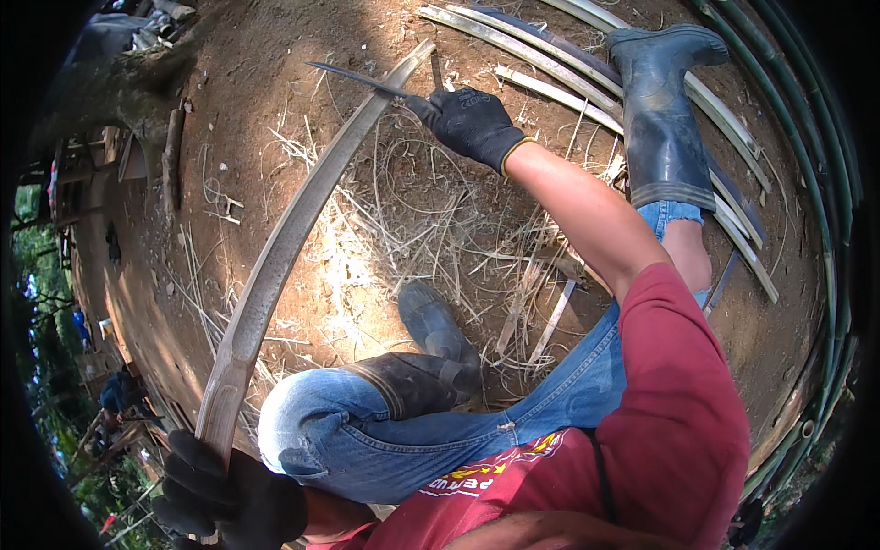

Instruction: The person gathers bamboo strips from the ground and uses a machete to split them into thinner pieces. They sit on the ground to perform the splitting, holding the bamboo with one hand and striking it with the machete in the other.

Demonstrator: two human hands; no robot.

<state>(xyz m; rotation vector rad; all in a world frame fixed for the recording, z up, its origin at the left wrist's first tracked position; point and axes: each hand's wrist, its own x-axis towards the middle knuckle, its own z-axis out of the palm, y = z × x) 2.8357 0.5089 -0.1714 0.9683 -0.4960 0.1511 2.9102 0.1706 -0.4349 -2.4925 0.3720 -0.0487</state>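
My left hand (240, 500), in a black glove, is closed around the near end of a long split bamboo strip (291, 225). The strip slants up and away to the far middle, its hollow inner face showing. In a black glove too, my right hand (472, 126) grips the handle of a knife (356, 77). Its thin dark blade points left and lies across the strip near its far end. Whether the edge bites into the bamboo, I cannot tell.
Pale shavings (412, 234) litter the dirt between my rubber boots (665, 119). Several split bamboo strips (541, 57) lie at the far right, some by my right leg. Long green bamboo poles (816, 137) curve along the right edge. A short log (172, 158) lies far left.
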